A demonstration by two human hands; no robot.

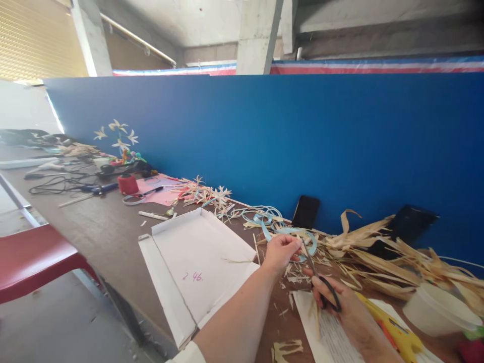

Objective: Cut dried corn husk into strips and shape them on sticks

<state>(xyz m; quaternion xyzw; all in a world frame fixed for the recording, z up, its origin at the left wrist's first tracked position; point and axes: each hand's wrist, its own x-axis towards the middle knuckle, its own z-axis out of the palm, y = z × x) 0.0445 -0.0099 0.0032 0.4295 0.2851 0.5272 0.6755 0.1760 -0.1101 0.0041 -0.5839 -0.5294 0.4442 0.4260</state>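
Note:
My left hand (280, 250) is closed in a pinch on a small piece of dried husk (299, 245), held just above the brown table (102, 229). My right hand (342, 304) is closed round the black handles of a pair of scissors (321, 282), whose blades point up toward the pinched piece. A pile of dried corn husks (381, 257) lies right behind both hands. Pale blue ribbon strips (266, 218) curl beside the pile. Cut scraps lie scattered under my hands.
A flattened white cardboard box (196, 262) lies left of my hands. A yellow glue gun (397, 333), a white bowl (438, 310) and printed paper (328, 333) sit at the right. A phone (305, 212) leans on the blue partition (287, 141). Red thread spool (127, 184), cables, paper flowers (117, 133), red chair (34, 259) further left.

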